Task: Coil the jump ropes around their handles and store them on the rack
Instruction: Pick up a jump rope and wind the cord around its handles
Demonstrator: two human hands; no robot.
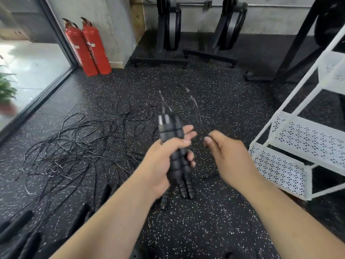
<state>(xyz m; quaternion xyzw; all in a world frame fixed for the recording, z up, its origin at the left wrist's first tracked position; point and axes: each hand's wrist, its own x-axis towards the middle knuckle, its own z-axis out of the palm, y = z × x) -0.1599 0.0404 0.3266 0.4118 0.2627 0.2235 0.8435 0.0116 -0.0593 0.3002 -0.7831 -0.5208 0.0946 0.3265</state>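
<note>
**Winding one rope onto paired handles; rack waits to the right**

Far left: a tangle of ropes [74,143] lies spread on the speckled floor [196,230], thin black cords looped over each other. These look like the backlog, not yet coiled. More dark handles [16,225] lie at lower left, blurred. Two red fire extinguishers [89,47] stand against the wall behind, well apart from the work.

Centre: the left hand [164,165] grips a pair of handles [170,128] side by side, fingers wrapped round the middle and top ends pointing away from the body. Holding both as one bar likely gives a core to wind on. No turns of cord are plainly visible on them. A few loose handles [186,187] lie on the floor just below this hand.

From the top ends, the rope [196,105] rises and arcs over to the right, streaked with blur.

Right of centre: the right hand [225,157] sits near the left, level with it, thumb and fingers closed together. It seems to pinch the far run of the rope, though blur hides the contact. This reads as the feeding hand, keeping tension.

Right edge: the white rack [308,135], with perforated shelves, stands near the right hand. No rope shows on the shelves in view.
</note>
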